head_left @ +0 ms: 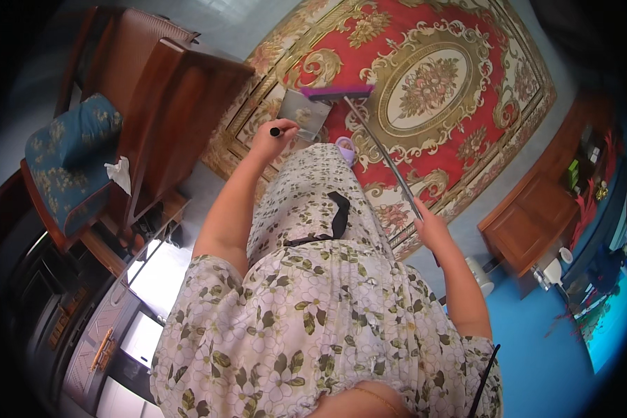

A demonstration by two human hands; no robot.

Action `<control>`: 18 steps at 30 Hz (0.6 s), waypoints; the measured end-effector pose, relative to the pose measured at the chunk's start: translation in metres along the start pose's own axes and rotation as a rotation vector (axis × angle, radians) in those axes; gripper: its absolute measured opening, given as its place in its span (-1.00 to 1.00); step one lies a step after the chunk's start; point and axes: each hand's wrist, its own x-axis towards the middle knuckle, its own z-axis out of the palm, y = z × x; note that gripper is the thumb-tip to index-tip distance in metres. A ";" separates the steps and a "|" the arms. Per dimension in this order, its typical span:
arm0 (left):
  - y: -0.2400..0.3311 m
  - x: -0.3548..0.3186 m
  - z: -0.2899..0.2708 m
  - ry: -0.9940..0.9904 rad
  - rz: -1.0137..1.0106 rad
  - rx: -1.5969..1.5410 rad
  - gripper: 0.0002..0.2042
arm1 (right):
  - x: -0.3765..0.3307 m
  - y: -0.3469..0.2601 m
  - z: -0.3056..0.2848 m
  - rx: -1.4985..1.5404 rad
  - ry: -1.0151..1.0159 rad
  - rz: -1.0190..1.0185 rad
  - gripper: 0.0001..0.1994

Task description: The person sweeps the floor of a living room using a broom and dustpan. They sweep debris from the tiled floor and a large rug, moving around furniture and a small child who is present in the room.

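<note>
The sweeping step is in hand: the right hand [430, 226] grips the broom [336, 91], its head on the rug [425, 83] at 12 o'clock. The left hand [275, 132] clasps the dustpan [304, 113] handle just beside it. The next move seems to call for drawing debris into the pan.

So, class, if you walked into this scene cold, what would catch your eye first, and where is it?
First the big red and gold patterned carpet filling the floor ahead. On it lies the purple broom head, its metal handle running back to the right hand, next to a grey dustpan whose black handle the left hand grips. At far left stands a wooden chair with a blue floral cushion.
</note>
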 end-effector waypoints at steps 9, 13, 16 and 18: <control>-0.023 0.004 -0.001 -0.052 0.003 0.077 -0.84 | 0.068 -0.004 0.031 -0.223 0.091 0.107 -0.46; -0.029 0.000 -0.003 -0.001 0.030 0.058 -0.85 | 0.021 0.001 0.035 -0.128 -0.053 0.010 -0.40; -0.040 -0.007 -0.009 0.016 0.031 0.012 -0.87 | -0.017 0.000 0.028 0.034 -0.077 0.020 -0.38; -0.044 -0.010 -0.012 0.036 0.060 -0.004 -0.87 | -0.023 -0.004 0.028 0.057 -0.038 0.072 -0.37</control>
